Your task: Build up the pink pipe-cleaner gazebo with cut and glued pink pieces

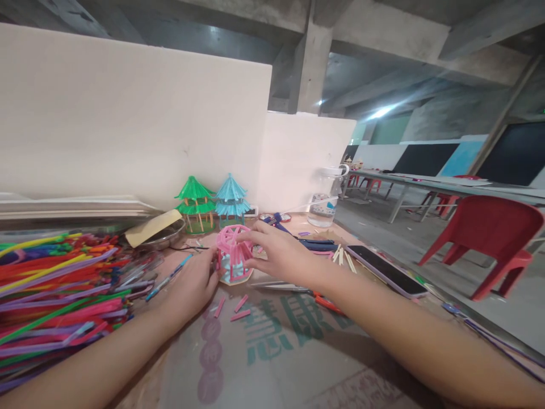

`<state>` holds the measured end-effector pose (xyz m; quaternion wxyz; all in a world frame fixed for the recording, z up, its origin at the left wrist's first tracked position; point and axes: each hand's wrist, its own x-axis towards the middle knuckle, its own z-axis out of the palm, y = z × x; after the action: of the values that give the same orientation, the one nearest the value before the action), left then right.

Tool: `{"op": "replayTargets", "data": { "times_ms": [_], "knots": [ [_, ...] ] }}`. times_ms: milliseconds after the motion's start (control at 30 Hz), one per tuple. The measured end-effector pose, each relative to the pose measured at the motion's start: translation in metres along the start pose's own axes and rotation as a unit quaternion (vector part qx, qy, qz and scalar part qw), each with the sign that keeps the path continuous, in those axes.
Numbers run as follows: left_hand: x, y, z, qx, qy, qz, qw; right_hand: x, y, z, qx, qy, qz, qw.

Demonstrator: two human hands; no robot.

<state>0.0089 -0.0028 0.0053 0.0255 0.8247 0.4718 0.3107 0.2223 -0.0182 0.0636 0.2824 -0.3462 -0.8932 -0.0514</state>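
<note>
A small pink pavilion model with an open ring roof, pink posts and a light-blue inside stands on the table before me. My left hand is closed on its left side, fingertips against the posts. From the right, my right hand curls thumb and fingers around the edge of the pink roof; whether a loose strip is between them is hard to see. Short pink strips lie just in front of the model. Behind it stand a green pavilion model and a blue pavilion model.
Many coloured pipe cleaners cover the left side. A metal bowl holds a yellow card. Scissors, a pen, a blue glue gun, a phone and a water bottle lie around. A red chair stands right.
</note>
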Motion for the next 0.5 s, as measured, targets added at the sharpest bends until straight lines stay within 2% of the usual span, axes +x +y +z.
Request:
{"op": "replayTargets", "data": {
  "times_ms": [167, 367, 500],
  "knots": [
    [0.0002, 0.0001, -0.0003, 0.03, -0.01, 0.002, 0.999, -0.0006, 0.0014, 0.004, -0.023, 0.025, -0.025, 0.999],
    [0.0004, -0.0014, 0.0003, 0.042, -0.023, -0.002, 0.999, -0.0012, -0.0013, 0.0052, -0.029, 0.033, -0.013, 0.999],
    [0.0003, -0.0001, -0.0001, 0.039, -0.023, 0.003, 0.999, -0.0015, -0.0009, 0.0075, -0.041, 0.041, -0.029, 0.998]
  ]
}}
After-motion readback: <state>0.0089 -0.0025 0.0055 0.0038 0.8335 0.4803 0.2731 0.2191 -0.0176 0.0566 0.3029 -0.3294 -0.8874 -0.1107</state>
